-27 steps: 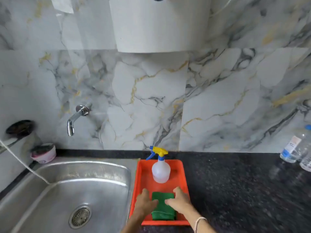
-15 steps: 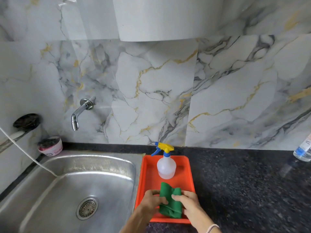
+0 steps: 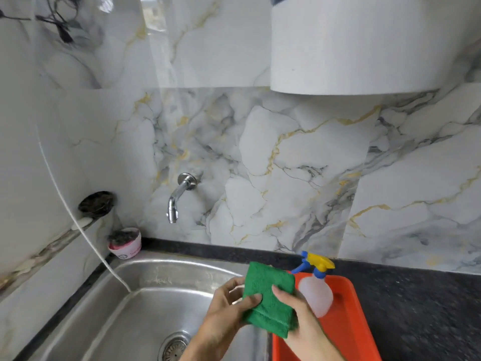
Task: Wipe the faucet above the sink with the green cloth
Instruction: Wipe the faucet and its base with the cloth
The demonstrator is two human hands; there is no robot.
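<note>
A folded green cloth (image 3: 269, 293) is held upright in the air over the right edge of the steel sink (image 3: 145, 295). My left hand (image 3: 223, 316) grips its left side with the thumb on the front. My right hand (image 3: 299, 316) holds its right side, thumb on the front too. The chrome faucet (image 3: 179, 196) sticks out of the marble wall, well above and to the left of the cloth, with nothing touching it.
An orange tray (image 3: 348, 321) with a white spray bottle (image 3: 316, 293) stands right of the sink on the dark counter (image 3: 421, 308). A pink cup (image 3: 126, 244) sits at the sink's back left corner. A white cord (image 3: 86, 238) hangs into the basin. A white cylinder (image 3: 364, 45) hangs overhead.
Both hands have lifted the green cloth out of the orange tray and carried it up and left, over the sink edge. The view has swung left, bringing the faucet nearer the centre.
</note>
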